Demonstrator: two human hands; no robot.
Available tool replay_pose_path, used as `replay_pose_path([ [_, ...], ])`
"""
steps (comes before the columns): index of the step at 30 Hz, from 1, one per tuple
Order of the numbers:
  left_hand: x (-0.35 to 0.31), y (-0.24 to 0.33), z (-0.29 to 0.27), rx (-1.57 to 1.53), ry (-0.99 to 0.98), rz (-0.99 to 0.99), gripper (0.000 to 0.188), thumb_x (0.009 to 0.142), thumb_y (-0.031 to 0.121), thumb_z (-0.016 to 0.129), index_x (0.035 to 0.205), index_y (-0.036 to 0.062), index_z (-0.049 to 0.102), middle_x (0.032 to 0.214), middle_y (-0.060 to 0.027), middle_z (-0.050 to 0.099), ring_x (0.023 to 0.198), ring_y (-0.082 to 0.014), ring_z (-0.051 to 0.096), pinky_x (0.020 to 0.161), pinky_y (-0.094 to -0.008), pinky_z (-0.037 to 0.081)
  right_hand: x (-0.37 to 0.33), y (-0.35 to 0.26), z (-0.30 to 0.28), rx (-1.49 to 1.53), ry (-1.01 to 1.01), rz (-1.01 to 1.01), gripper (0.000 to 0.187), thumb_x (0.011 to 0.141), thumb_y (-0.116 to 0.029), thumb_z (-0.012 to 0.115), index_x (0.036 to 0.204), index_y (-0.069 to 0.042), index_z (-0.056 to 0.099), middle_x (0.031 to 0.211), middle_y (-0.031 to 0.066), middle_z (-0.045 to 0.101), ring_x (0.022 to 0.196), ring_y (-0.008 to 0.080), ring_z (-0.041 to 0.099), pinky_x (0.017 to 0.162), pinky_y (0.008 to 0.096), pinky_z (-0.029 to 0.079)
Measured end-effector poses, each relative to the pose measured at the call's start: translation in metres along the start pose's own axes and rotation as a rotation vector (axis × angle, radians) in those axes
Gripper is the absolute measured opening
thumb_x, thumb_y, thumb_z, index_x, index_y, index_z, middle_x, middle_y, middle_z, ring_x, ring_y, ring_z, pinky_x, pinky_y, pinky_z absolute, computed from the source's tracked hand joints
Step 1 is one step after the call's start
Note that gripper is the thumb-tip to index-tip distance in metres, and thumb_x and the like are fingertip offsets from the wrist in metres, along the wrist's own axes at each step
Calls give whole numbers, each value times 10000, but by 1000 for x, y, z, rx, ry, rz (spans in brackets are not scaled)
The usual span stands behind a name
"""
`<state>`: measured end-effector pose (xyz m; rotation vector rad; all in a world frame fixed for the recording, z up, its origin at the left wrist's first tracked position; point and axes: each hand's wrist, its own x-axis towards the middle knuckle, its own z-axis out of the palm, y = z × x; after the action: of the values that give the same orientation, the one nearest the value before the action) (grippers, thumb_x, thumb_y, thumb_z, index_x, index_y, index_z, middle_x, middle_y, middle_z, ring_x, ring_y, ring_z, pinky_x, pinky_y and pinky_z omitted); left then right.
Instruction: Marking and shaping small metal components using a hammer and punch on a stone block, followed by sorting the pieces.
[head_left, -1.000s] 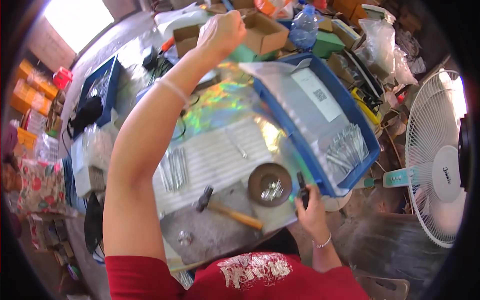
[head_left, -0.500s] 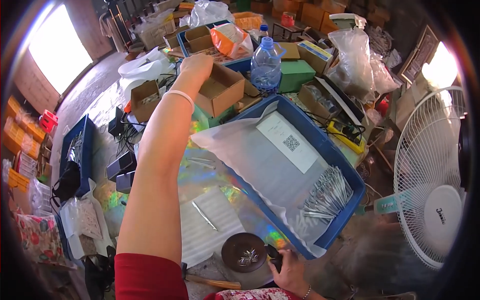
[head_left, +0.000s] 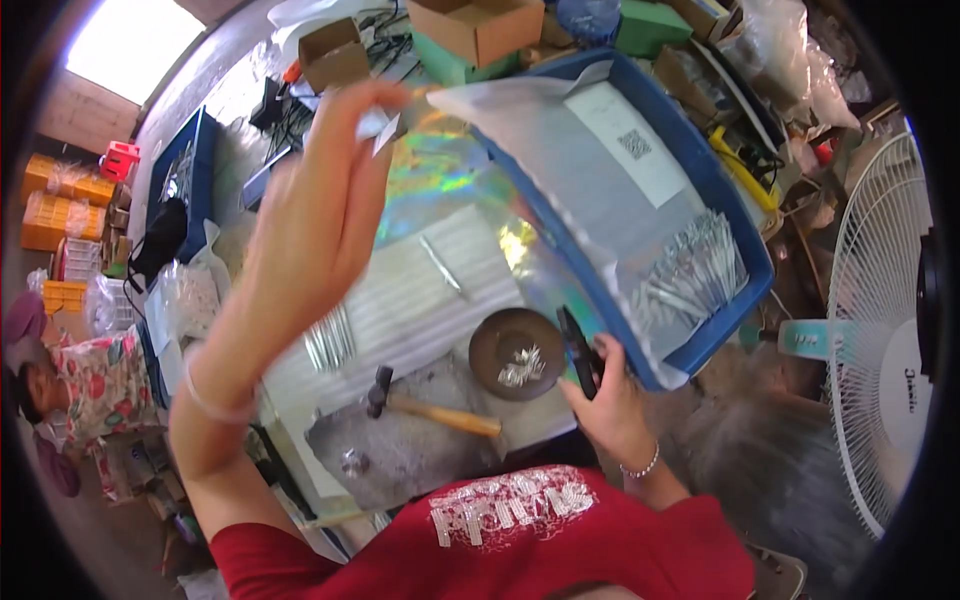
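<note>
My left hand (head_left: 325, 215), blurred by motion, is raised over the left part of the bench. Its fingertips pinch a small pale piece (head_left: 388, 134) too smeared to name. My right hand (head_left: 612, 400) is closed on a black hand tool (head_left: 580, 352) beside the blue tray. Left of the tool sits a round brown dish (head_left: 487, 350) holding small shiny metal bits (head_left: 522, 366). A slim silver tool (head_left: 441, 263) lies alone on a white foam sheet (head_left: 400, 285). Several more silver rods (head_left: 330, 338) lie in a row under my left wrist.
A hammer (head_left: 440, 411) rests on a grey metal plate (head_left: 345, 440) at the near edge. The blue tray (head_left: 755, 285), lined with translucent sheet, holds a fan of silver tools (head_left: 700, 262). A floor fan (head_left: 885, 370) stands right. Another person (head_left: 95, 375) is at left.
My left hand has come back from the cardboard box at the far side toward me, now with a small pale piece. My head view has tipped nearer. The right hand keeps its black tool.
</note>
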<state>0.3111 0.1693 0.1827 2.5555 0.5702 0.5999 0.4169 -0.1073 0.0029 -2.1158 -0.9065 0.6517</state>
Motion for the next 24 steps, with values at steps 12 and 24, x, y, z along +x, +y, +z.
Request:
replay_pose_path([
  [12,-223,9,12,-769,-111,-377,181,926,-48,389,1012,-22,546,682,-41,519,589,-78,478,543,-217,404,27,-18,30,-31,259,-249,260,876,-1,517,1135,10,496,1031,207,609,981,323,612,845,358,471],
  [24,-276,0,34,-901,-28,-517,156,981,57,402,1075,18,520,673,2,481,529,-36,395,482,-181,320,104,-60,28,78,65,-462,275,858,-14,523,1131,14,504,1000,99,604,954,162,573,852,288,451],
])
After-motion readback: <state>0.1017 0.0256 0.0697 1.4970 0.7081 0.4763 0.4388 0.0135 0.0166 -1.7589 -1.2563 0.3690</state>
